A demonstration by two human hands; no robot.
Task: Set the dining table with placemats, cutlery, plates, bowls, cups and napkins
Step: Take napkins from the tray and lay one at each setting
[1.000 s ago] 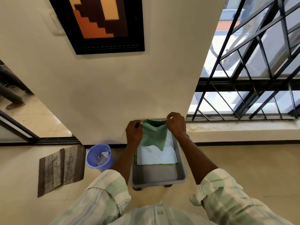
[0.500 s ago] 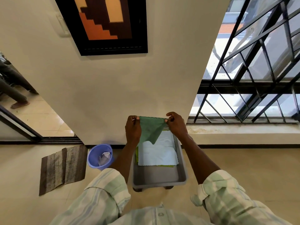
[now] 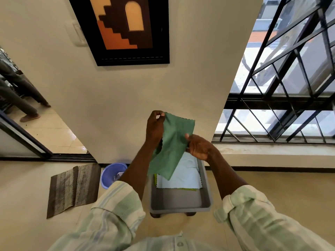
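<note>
Access into the grey tray [image 3: 205, 180] from above is partly blocked: a green napkin [image 3: 172, 142], held up by both hands, hangs over its far half. The tray's near half is open and unobstructed. A stack of pale cloths [image 3: 181, 180] fills the far half of the tray floor. The wall [image 3: 126, 105] stands directly behind the tray, closing off the far side. To the left, a blue bin [image 3: 110, 173] sits near the tray; a striped mat [image 3: 72, 187] lies flat beyond it. Floor to the right is open.

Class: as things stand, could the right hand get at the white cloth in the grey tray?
Probably not yet: the right hand grips the green cloth, which hangs over the white cloth.
</note>
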